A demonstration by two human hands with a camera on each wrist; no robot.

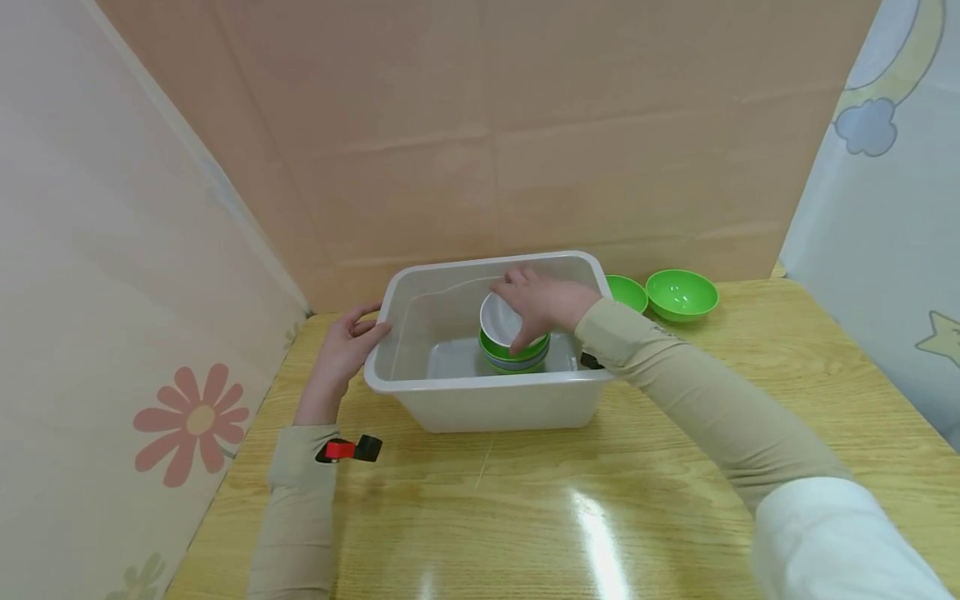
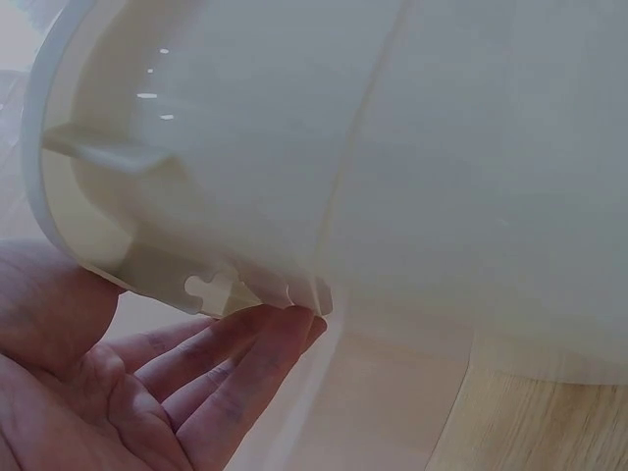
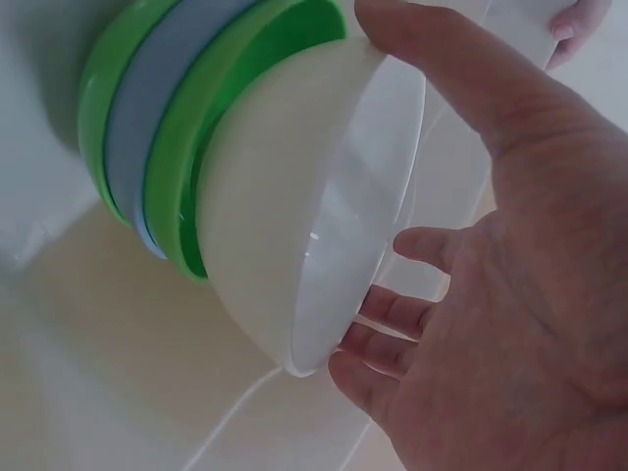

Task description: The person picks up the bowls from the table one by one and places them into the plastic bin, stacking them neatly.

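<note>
A light wood-grain desk (image 1: 525, 500) with a glossy glare stands in a corner closed off by tan cardboard behind, a flower-printed sheet on the left and a cloud-and-star sheet on the right. On it sits a translucent white tub (image 1: 491, 400). The right hand (image 1: 542, 302) reaches into the tub, its fingers (image 3: 392, 319) spread and lightly curled over the rim of a white bowl (image 1: 501, 321), which sits tilted atop a stack (image 1: 516, 357) of green and blue bowls on the tub floor. The left hand (image 1: 347, 342) rests at the tub's left rim, fingers (image 2: 235, 363) straight and together beneath the lip. Two green bowls (image 1: 681, 293) stand just right of the tub.
</note>
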